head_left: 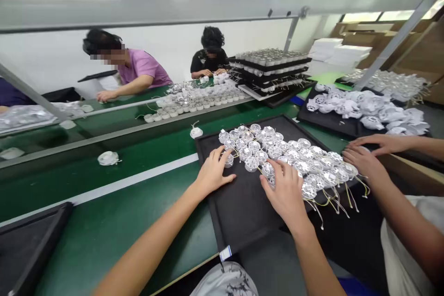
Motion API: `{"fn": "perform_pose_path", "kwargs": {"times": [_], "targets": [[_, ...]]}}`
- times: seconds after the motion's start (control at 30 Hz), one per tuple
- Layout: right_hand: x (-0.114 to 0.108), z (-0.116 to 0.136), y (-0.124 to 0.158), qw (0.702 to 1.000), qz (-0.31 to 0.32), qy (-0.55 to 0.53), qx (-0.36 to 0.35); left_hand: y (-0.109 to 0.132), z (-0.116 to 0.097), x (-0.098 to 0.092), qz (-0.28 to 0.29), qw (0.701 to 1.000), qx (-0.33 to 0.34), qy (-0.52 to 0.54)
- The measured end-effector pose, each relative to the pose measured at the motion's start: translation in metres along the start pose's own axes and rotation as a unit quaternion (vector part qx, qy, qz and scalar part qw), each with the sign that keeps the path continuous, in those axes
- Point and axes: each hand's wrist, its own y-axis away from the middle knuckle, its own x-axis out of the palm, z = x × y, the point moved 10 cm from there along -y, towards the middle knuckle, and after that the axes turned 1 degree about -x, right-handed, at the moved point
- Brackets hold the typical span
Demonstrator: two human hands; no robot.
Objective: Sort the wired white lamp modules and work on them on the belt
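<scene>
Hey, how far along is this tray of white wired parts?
Done-looking: rows of wired white housings sit packed on the black tray. In hand: the left hand and right hand rest on housings at the rows' near edge. Left, it seems: a loose heap of white perforated parts on another tray.

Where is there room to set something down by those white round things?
The black tray has bare room at its near end, below the left hand and right hand. The green bench is bare left of the tray. It is crowded among the white round parts, under the right hand.
</scene>
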Motion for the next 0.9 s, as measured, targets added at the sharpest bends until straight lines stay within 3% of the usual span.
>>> {"fn": "perform_pose_path", "kwargs": {"times": [0.1, 0.2, 0.27, 0.33, 0.4, 0.53, 0.63, 0.77, 0.9], "targets": [[-0.012, -0.017, 0.012, 0.998, 0.014, 0.067, 0.008, -0.011, -0.008, -0.013, -0.036, 0.999, 0.010, -0.032], [-0.018, -0.028, 0.031, 0.993, 0.039, 0.111, 0.002, -0.003, -0.046, -0.033, -0.079, 0.993, 0.072, -0.046], [-0.017, -0.030, 0.042, 0.989, 0.035, 0.143, -0.001, 0.003, -0.079, -0.030, -0.042, 0.986, 0.157, -0.026], [-0.009, -0.030, 0.048, 0.987, 0.036, 0.158, -0.005, -0.003, -0.097, -0.020, 0.001, 0.980, 0.199, -0.030], [0.003, -0.030, 0.050, 0.987, 0.046, 0.156, 0.003, -0.023, -0.090, -0.009, 0.023, 0.983, 0.171, -0.061], [0.018, -0.026, 0.048, 0.991, 0.051, 0.119, 0.022, -0.057, -0.055, 0.015, 0.069, 0.987, 0.098, -0.106], [0.023, -0.013, 0.043, 0.993, 0.074, 0.080, 0.036, -0.058, -0.045, 0.023, 0.069, 0.988, 0.091, -0.101], [0.021, -0.004, 0.028, 0.986, 0.086, 0.107, 0.099, -0.049, -0.054, 0.029, 0.066, 0.988, 0.118, -0.068], [0.031, 0.002, 0.006, 0.984, 0.095, 0.118, 0.094, -0.049, -0.058, 0.038, 0.078, 0.991, 0.100, -0.047]]}}
